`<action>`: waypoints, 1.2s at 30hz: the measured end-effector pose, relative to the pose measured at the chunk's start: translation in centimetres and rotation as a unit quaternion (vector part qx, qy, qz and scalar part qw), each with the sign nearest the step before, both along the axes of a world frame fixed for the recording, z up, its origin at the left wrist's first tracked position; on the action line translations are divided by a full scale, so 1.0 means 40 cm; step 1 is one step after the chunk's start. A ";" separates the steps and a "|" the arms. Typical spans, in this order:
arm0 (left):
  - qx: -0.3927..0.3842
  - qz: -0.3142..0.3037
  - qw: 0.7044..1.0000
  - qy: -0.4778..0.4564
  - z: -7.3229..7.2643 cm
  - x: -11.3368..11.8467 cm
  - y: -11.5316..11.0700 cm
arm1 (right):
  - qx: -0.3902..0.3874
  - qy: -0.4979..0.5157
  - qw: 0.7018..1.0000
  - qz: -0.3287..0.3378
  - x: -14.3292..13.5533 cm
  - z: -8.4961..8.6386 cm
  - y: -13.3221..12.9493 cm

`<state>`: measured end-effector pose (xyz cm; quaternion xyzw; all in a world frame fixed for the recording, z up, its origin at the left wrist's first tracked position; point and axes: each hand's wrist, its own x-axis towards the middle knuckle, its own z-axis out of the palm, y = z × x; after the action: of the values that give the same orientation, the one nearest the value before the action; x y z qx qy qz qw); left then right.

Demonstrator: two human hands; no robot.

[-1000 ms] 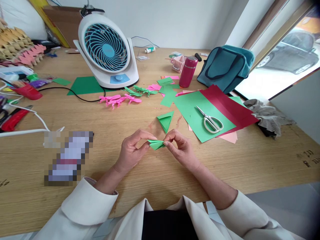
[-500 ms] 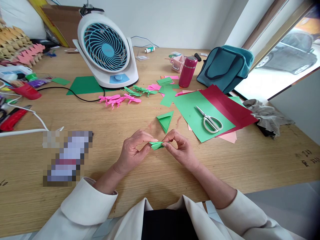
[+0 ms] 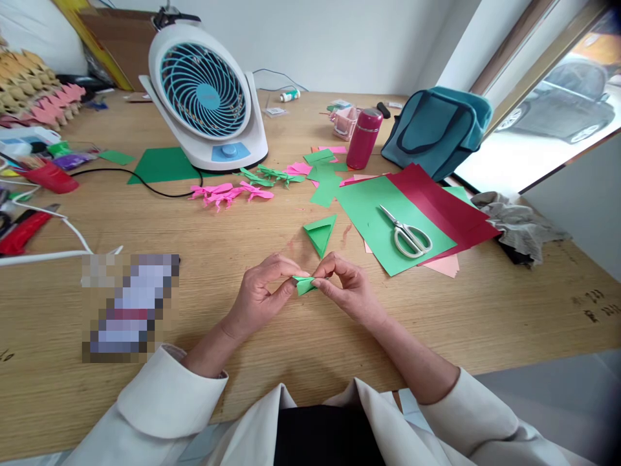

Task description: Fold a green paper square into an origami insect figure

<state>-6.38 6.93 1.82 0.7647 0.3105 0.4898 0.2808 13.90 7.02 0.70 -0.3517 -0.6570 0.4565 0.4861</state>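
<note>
A small folded piece of green paper [image 3: 304,285] is pinched between my two hands, just above the wooden table [image 3: 310,343]. My left hand [image 3: 264,288] grips its left end between thumb and fingers. On its right end, my right hand [image 3: 347,285] closes with thumb and index finger. Parts of the paper's ends are hidden under the fingertips. Just beyond my hands lies a green folded paper triangle [image 3: 321,234], apart from them. White-handled scissors [image 3: 410,239] rest on a green paper sheet [image 3: 363,207] to the right.
Pink folded paper figures [image 3: 228,193] and green ones [image 3: 274,175] lie before a white fan [image 3: 206,97]. Behind the paper stand a red flask [image 3: 365,139] and a teal bag [image 3: 436,133]. A blurred phone-like object [image 3: 138,301] lies left; a red-handled cutter [image 3: 24,233] sits farther left.
The folded green paper has shifted very slightly, and a little more of its lower flap shows between my fingers. Both hands keep their pinch on it.
</note>
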 end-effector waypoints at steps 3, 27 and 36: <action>-0.010 -0.004 1.000 -0.004 0.001 0.001 -0.001 | 0.000 0.007 1.000 0.007 0.000 -0.001 0.000; -0.026 -0.004 1.000 0.004 0.005 -0.005 -0.008 | -0.008 0.003 1.000 0.016 0.000 -0.001 -0.002; 0.038 0.033 0.998 0.030 0.012 0.000 -0.013 | 0.015 -0.034 0.999 0.010 0.001 0.008 -0.003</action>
<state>-6.39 6.42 2.31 0.7789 0.3245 0.4870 0.2257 13.96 6.92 1.01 -0.3531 -0.6831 0.4390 0.4647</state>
